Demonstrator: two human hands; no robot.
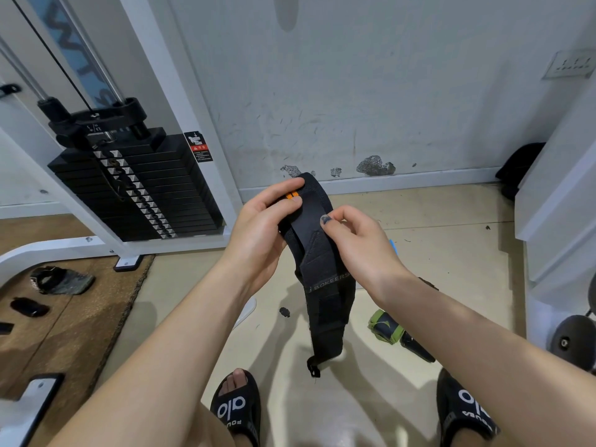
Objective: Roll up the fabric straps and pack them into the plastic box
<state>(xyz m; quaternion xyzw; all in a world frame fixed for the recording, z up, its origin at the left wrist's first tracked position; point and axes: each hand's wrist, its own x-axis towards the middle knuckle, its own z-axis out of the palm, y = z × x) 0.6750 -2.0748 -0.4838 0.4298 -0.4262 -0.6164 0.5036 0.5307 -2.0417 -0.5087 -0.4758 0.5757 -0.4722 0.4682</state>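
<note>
Both hands hold one long black fabric strap (324,269) with grey lettering and orange stitching, raised in front of the person above the beige tiled floor (451,253). The left hand (261,230) grips the strap's folded upper end, fingers curled over the orange marks. The right hand (358,240) pinches the strap's right edge just below that fold, thumb and fingertips closed on the cloth. The strap's long axis runs near vertical, its free tail hanging down between the forearms toward the black slide sandals (237,406). Judgement: rolling would begin at the top fold, which lies nearer the left hand. A green rolled strap (385,325) lies on the floor beneath the right forearm. No plastic box can be identified.
</note>
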